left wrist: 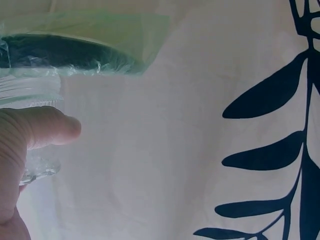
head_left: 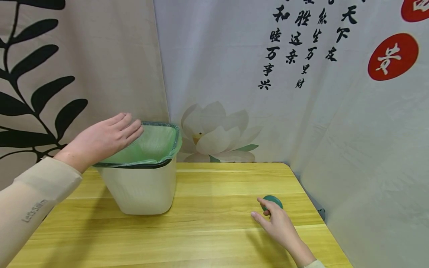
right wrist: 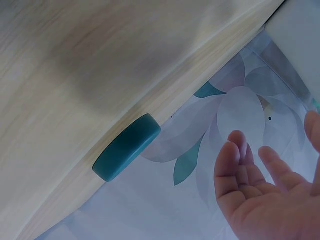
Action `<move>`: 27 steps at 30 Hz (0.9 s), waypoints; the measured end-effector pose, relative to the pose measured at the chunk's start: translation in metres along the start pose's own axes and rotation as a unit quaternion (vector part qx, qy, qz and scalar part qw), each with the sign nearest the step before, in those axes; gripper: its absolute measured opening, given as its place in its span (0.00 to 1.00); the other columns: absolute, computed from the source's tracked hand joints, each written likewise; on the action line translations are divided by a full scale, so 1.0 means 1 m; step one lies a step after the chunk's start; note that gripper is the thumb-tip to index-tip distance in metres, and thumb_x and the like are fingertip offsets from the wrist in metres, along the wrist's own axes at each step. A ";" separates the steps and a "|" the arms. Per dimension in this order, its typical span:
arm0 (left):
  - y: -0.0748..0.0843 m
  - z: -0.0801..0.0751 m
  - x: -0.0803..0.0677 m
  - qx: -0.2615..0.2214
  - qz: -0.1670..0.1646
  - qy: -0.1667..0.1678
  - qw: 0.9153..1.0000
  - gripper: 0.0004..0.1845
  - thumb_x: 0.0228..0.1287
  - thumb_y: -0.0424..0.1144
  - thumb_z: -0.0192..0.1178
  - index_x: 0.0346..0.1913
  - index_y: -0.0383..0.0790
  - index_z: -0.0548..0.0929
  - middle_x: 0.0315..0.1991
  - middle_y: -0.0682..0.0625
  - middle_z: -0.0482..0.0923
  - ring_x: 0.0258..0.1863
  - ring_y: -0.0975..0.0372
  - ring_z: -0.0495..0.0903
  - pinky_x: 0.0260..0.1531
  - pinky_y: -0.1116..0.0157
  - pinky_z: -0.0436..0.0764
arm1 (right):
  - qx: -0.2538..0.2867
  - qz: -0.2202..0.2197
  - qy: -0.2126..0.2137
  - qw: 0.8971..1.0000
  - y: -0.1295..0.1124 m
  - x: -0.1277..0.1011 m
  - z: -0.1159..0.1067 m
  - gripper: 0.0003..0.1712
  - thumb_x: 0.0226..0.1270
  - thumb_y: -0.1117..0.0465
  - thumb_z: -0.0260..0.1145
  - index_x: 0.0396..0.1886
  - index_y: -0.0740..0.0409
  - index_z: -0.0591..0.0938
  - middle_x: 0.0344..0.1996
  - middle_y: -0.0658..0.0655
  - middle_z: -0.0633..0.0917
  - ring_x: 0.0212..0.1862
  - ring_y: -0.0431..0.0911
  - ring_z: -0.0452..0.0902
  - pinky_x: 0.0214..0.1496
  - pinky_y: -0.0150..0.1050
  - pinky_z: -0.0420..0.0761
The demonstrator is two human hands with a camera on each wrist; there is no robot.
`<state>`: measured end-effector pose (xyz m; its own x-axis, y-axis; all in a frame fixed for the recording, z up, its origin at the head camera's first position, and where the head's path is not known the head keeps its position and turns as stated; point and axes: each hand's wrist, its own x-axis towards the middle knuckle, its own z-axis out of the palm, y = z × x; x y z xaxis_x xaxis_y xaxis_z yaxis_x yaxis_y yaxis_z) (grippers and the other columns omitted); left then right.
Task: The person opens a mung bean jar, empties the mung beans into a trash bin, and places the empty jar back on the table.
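Note:
My left hand (head_left: 115, 132) is over the near left part of a bin lined with a green plastic bag (head_left: 155, 141). In the left wrist view, the left thumb (left wrist: 52, 125) lies against a clear see-through jar (left wrist: 37, 90) held in the hand. The jar is hidden behind the hand in the head view. On the table at right lies a dark green round lid (right wrist: 127, 147). Just in front of it is my right hand (head_left: 276, 225), with fingers loosely bent and nothing in them. The right wrist view shows a gap between hand and lid.
The off-white bin (head_left: 144, 190) stands on the left of the wooden table (head_left: 214, 223). Behind the table hangs a printed cloth (head_left: 218, 74) with leaves, a lotus and black characters. A pale cloth (head_left: 368, 149) hangs along the table's right edge.

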<state>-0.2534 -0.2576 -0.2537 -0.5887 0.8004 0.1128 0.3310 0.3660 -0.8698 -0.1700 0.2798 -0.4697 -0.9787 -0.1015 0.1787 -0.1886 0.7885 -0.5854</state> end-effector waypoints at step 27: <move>0.000 0.004 -0.010 -0.325 -0.247 0.010 0.913 0.48 0.47 0.23 0.82 0.73 0.28 0.71 0.69 0.31 0.75 0.66 0.37 0.75 0.66 0.38 0.78 | -0.005 -0.001 -0.006 1.000 -0.002 0.002 0.000 0.39 0.72 0.36 0.71 0.74 0.52 0.78 0.62 0.54 0.85 0.51 0.43 0.81 0.46 0.35 0.83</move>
<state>-0.2508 -0.2678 -0.2566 -0.7736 0.4679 0.4274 0.4005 0.8836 -0.2425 -0.1714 0.2784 -0.4686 -0.9790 -0.1108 0.1711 -0.1907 0.7946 -0.5764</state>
